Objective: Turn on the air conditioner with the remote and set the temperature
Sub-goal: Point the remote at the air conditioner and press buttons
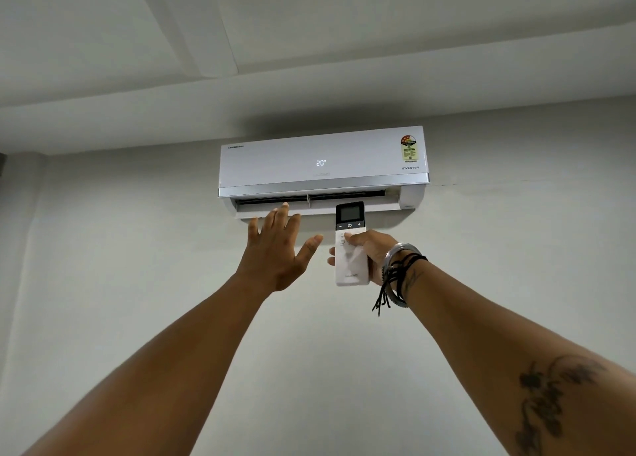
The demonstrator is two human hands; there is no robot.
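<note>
A white wall-mounted air conditioner point(275, 165) hangs high on the wall, its front panel lit with "20°" and its lower flap open. My right hand point(373, 252) holds a white remote point(351, 263) with a dark screen top, pointed up at the unit, thumb resting on the buttons below the power key. My left hand point(277, 249) is raised with fingers spread, palm toward the open vent, just below the unit and holding nothing.
A plain grey wall point(137, 283) runs below and beside the unit. The ceiling with a recessed panel point(378, 25) sits close above it. Bangles and black threads point(399, 273) circle my right wrist.
</note>
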